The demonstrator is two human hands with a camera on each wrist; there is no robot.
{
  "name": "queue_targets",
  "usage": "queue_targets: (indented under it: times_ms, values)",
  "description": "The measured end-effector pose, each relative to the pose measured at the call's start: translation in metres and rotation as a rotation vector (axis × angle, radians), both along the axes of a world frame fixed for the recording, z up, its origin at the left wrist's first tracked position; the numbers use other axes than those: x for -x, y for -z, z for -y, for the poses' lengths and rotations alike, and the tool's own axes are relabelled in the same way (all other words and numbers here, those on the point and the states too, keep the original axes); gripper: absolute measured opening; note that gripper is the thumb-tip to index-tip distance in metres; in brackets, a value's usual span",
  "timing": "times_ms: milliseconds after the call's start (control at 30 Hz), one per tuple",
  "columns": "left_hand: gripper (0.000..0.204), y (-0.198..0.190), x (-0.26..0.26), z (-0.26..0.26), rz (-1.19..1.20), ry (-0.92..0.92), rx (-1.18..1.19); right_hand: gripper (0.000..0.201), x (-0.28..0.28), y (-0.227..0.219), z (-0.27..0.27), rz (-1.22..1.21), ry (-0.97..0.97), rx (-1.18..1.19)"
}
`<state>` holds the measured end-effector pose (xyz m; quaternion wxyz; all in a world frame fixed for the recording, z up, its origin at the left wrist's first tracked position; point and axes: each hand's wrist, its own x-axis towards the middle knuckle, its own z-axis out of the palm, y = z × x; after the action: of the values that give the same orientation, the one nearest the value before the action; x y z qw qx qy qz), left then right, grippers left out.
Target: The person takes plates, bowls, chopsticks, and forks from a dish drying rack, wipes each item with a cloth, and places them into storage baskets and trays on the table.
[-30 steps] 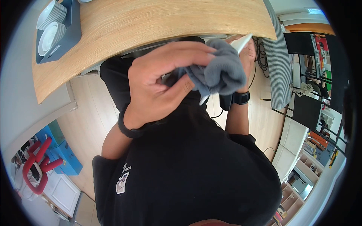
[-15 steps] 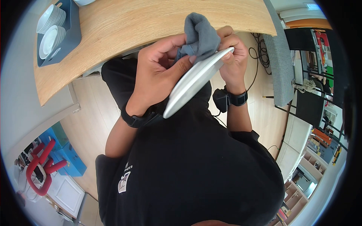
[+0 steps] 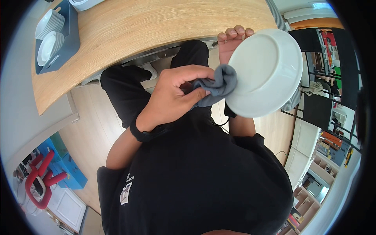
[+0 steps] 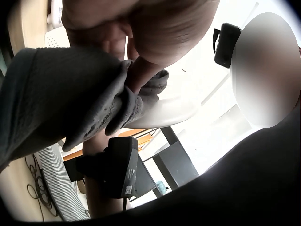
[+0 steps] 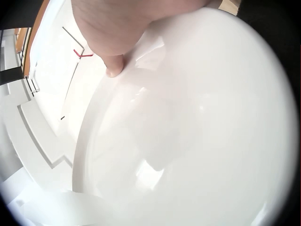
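Note:
My left hand (image 3: 172, 92) pinches a bunched grey cloth (image 3: 223, 82) between thumb and fingers. The cloth overlaps the near-left rim of a white plate (image 3: 254, 58) in the head view. Held up over my lap, the plate shows its underside with a raised foot ring. My right hand (image 3: 231, 41) holds it, mostly hidden behind it, with several fingertips showing past the far rim. In the right wrist view the thumb (image 5: 114, 68) lies at the rim of the glossy plate (image 5: 197, 127). Loose folds of the cloth (image 4: 61, 89) hang below the left hand (image 4: 155, 28) in the left wrist view.
A wooden table (image 3: 156, 23) spans the front. At its left stands a grey-blue bin (image 3: 72, 43) with stacked white bowls (image 3: 51, 47); a white dish (image 3: 84, 4) is at the back edge. Cables (image 4: 37, 183) lie on the floor near a checked cloth-covered surface (image 4: 61, 183).
The plate has turned from nearly edge-on to show its underside and moved right. The left hand and cloth have moved slightly lower, now at the plate's left rim.

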<state>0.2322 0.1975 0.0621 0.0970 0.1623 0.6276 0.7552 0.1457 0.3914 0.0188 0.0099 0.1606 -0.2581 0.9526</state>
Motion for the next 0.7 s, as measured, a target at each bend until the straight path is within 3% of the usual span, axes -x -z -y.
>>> queue_targets:
  times_ms: [267,467,533,700]
  values:
    - [0.035,-0.014,0.003,-0.002,-0.331,-0.038,0.028,0.020,-0.001,0.024,-0.009,0.046,-0.053,0.069]
    - [0.037,-0.017,0.003,0.009,-0.291,-0.119,-0.016,0.020,-0.014,0.023,-0.003,0.008,-0.024,-0.112]
    - [0.036,-0.013,0.004,0.011,-0.241,-0.152,-0.113,0.021,-0.023,0.005,0.009,0.196,0.153,-0.471]
    - [0.035,-0.008,0.005,0.015,-0.266,-0.251,-0.096,0.023,-0.025,0.014,0.004,0.179,0.218,-0.515]
